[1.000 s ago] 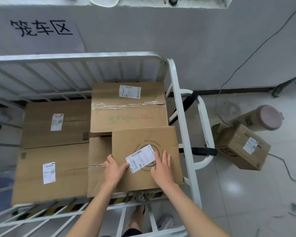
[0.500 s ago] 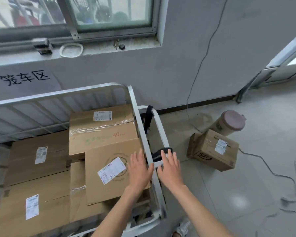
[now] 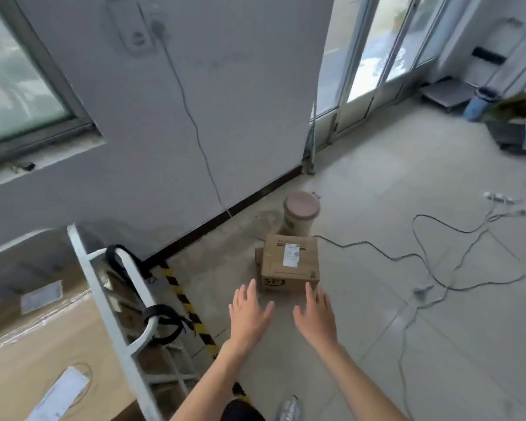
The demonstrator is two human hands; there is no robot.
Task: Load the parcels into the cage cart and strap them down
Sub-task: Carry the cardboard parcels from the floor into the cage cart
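Observation:
A small brown cardboard parcel (image 3: 290,262) with a white label sits on the tiled floor. Both my hands reach out just short of it, palms down, fingers spread and empty: my left hand (image 3: 248,314) near its front left corner, my right hand (image 3: 316,316) near its front right corner. The white metal cage cart (image 3: 104,299) stands at the lower left, blurred, with labelled cardboard parcels (image 3: 28,344) inside. Black straps (image 3: 161,322) hang looped on the cart's side handle.
A cylindrical tub with a pink lid (image 3: 299,214) stands right behind the parcel. Grey cables (image 3: 438,268) trail across the floor to the right. Yellow-black tape (image 3: 192,314) marks the floor beside the cart. Glass doors (image 3: 377,56) and more clutter lie far right.
My hands left the parcel on the cart and swung right over the cart's rail toward the small parcel on the floor. My view turned right with them.

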